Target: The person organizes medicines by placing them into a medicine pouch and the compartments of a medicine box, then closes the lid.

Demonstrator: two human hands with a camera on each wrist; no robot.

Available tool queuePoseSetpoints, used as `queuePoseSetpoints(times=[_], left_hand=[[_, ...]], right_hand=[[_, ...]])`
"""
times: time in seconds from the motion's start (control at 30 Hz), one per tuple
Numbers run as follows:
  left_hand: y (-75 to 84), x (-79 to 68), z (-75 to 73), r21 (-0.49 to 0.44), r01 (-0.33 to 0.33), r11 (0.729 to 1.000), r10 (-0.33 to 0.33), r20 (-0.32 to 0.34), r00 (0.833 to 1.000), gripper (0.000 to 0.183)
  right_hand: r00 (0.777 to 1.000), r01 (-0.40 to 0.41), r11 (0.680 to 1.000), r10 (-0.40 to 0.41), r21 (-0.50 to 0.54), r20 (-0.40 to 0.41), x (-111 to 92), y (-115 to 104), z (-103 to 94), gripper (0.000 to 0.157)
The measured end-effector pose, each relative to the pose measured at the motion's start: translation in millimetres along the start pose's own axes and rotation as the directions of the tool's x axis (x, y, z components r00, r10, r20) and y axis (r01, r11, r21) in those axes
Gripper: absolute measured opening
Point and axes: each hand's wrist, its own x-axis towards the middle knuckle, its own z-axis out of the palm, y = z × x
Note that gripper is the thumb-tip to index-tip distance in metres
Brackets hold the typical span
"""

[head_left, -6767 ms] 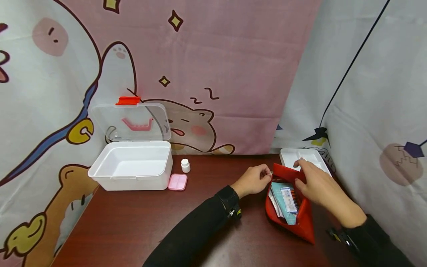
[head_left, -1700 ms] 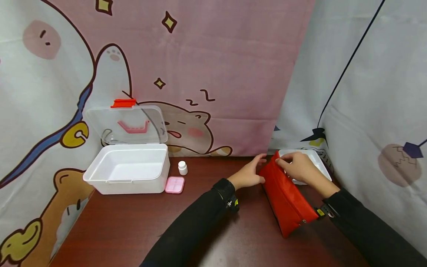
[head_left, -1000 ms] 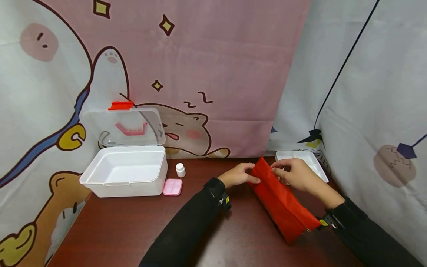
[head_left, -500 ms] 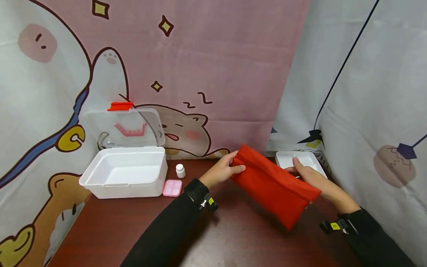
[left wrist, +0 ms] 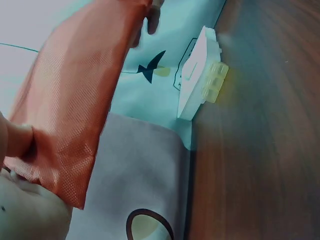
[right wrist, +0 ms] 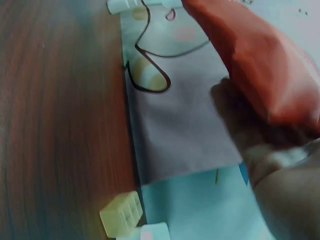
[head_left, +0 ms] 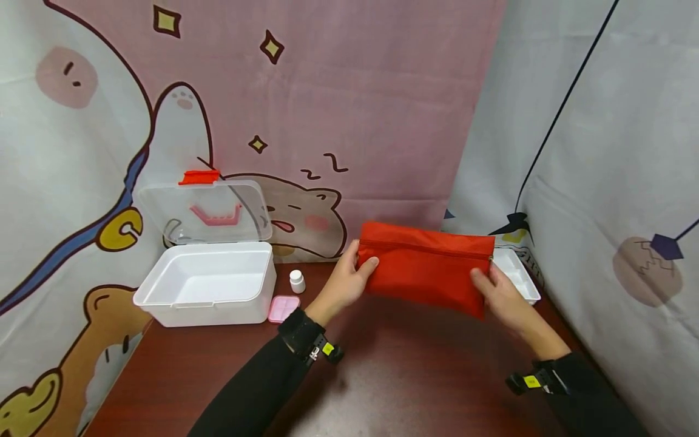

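Observation:
A red zip pouch (head_left: 426, 267) is held up above the table, lying nearly level from side to side. Its zip runs along the upper part and looks closed, with the pull near the right end; whatever is inside is hidden. My left hand (head_left: 345, 279) grips the left end, thumb in front and fingers behind. At the other end my right hand (head_left: 505, 297) holds the lower right corner, its thumb on the front face. The right wrist view shows fingers (right wrist: 232, 107) of that hand behind and under the red pouch (right wrist: 270, 65).
An open white box (head_left: 210, 291) with a raised clear lid (head_left: 246, 200) stands at left. Beside it are a white bottle (head_left: 297, 281) and a pink compartment case (head_left: 283, 308). A white tray (head_left: 516, 276) and a yellow block (left wrist: 215, 82) sit at back right, before the fabric backdrop.
The pouch stood open with packets showing, then its zip side came closed. Both hands have since lifted it, swung it level and brought it left; the right hand shifted from the zip to the right end.

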Motion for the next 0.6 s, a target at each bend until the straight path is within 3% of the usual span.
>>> queuePoseSetpoints(times=[0.1, 0.2, 0.3, 0.47, 0.6], left_hand=[[-3.9, -10.6, -1.3, 0.035, 0.026, 0.999, -0.024, -0.035, 0.999, 0.034], [-8.4, -23.7, -4.7, 0.082, 0.073, 0.994, -0.070, -0.040, 0.997, 0.051], [-14.0, -38.3, -9.8, 0.079, 0.129, 0.988, -0.130, -0.001, 0.992, 0.073], [-18.3, -58.6, -22.4, -0.081, 0.238, 0.968, -0.231, 0.081, 0.969, 0.087], [-11.8, -65.8, -38.7, -0.096, 0.244, 0.965, -0.240, 0.054, 0.969, 0.090]], right_hand=[[0.986, -0.152, 0.974, 0.137, -0.171, -0.095, 3, 1, 12.7, 0.059], [0.974, -0.213, 0.956, 0.193, -0.200, -0.117, 6, 3, 22.2, 0.074], [0.975, -0.209, 0.959, 0.189, -0.191, -0.117, 6, 6, 31.1, 0.074], [0.984, -0.168, 0.972, 0.155, -0.164, -0.085, 8, 5, 43.4, 0.072], [0.989, -0.141, 0.981, 0.132, -0.134, -0.072, 12, 0, 49.1, 0.070]])
